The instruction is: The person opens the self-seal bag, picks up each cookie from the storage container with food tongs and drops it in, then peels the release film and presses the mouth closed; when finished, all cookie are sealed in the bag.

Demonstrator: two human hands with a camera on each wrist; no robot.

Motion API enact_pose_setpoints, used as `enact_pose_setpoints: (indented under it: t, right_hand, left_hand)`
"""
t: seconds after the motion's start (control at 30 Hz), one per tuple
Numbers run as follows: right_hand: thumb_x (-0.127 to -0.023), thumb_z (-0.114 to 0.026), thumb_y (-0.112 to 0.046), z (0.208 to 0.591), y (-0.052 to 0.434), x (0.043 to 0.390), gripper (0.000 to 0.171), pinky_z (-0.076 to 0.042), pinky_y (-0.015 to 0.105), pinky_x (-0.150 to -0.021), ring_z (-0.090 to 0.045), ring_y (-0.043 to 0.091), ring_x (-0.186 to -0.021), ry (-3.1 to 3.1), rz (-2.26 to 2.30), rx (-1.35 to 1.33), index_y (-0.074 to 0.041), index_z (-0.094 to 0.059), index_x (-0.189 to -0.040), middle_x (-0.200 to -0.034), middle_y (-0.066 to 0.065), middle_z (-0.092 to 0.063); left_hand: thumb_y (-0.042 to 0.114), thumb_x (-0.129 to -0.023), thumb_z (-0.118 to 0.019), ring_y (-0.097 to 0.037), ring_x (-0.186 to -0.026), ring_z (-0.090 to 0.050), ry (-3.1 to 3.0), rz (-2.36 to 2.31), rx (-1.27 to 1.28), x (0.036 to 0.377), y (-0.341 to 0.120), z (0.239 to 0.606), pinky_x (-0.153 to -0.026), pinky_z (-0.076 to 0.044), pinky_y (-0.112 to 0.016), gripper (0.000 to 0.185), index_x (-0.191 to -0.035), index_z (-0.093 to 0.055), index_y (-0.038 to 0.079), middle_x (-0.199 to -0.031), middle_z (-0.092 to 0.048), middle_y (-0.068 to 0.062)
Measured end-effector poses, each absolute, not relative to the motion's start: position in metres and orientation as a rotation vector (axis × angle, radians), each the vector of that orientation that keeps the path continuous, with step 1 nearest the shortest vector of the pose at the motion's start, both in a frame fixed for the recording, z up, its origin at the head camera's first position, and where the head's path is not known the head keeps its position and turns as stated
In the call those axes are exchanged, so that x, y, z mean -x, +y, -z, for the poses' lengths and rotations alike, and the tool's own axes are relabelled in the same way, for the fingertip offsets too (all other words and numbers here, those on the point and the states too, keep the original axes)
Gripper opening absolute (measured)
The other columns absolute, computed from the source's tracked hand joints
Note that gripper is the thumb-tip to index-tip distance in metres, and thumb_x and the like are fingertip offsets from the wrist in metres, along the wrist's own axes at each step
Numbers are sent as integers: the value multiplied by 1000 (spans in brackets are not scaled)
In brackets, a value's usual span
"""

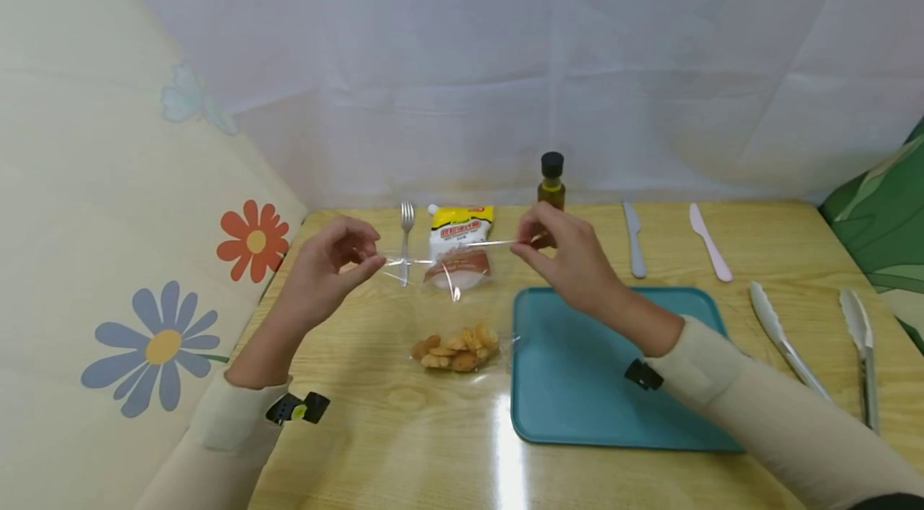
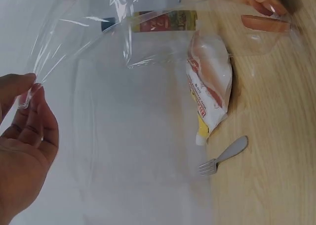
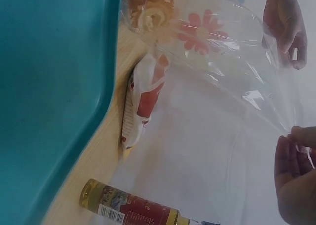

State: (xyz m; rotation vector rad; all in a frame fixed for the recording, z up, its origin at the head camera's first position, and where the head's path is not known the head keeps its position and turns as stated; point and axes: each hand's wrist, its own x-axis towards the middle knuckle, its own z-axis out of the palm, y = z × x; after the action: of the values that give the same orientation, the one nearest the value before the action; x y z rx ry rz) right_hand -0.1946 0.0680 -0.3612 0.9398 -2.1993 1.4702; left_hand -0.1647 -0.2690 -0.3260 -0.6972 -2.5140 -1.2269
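Note:
A clear plastic bag (image 1: 456,305) hangs stretched between both hands, with several brown cookies or crackers (image 1: 455,350) gathered at its bottom. My left hand (image 1: 328,273) pinches the left upper corner between thumb and fingers. At the opposite corner, my right hand (image 1: 570,257) pinches the bag's rim the same way. In the left wrist view the film (image 2: 74,32) runs taut from the fingertips. The right wrist view shows the bag (image 3: 247,82) drawn to a point at the right hand (image 3: 298,173). Behind it lies a white, yellow and red packet (image 1: 462,225), seen partly through the plastic.
A teal tray (image 1: 613,382) lies right of the bag, under the right forearm. Behind stand a fork (image 1: 407,221) and a dark-capped bottle (image 1: 552,181). Grey (image 1: 634,241) and pink (image 1: 711,244) knives lie at the back right, and metal tongs (image 1: 783,333) at the right edge.

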Motion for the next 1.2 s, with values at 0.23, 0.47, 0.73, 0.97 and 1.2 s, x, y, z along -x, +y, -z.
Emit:
enact_pose_setpoints:
  t: [0.23, 0.47, 0.73, 0.97, 1.2]
  right_hand:
    - [-94, -73, 0, 354, 70, 195, 21, -61, 31, -81, -68, 18, -91, -2319, -1529, -940, -3, -61, -112, -99, 9, -68]
    - [-94, -74, -1, 351, 68, 196, 23, -61, 34, -81, -66, 19, -90, -2331, -1537, -1011, -3, -62, -113, -97, 7, -66]
    - [-93, -80, -24, 335, 60, 193, 39, -54, 39, -91, -63, 20, -106, -2470, -1164, -1117, -10, -67, -127, -119, 5, -69]
    - [-93, -79, -31, 316, 34, 193, 27, -57, 30, -81, -68, 12, -94, -2657, -1004, -1228, -16, -75, -115, -107, -5, -75]
    - [-95, -77, -27, 319, 23, 193, 16, -54, 23, -66, -66, 4, -75, -2685, -1051, -1240, -17, -80, -106, -94, -7, -77]
  left_hand:
    - [11, -94, -76, -21, -110, -60, -2696, 821, 795, 166, -261, 309, -90, -51, -46, 35, -128, -69, 12, -127, -67, -7]
    - [20, -95, -77, -29, -106, -67, -2837, 535, 786, 161, -222, 291, -91, -53, -52, 23, -115, -75, 8, -111, -74, -8]
    - [19, -96, -76, -15, -81, -67, -2911, 487, 789, 160, -206, 292, -76, -56, -43, 6, -96, -78, 13, -88, -73, 3]
    - [16, -94, -77, -15, -81, -66, -2874, 596, 842, 160, -203, 293, -74, -55, -40, 4, -97, -78, 13, -88, -73, 3]
    - [17, -95, -77, -12, -81, -63, -2900, 685, 836, 156, -201, 293, -74, -54, -37, 4, -96, -78, 14, -87, -71, 7]
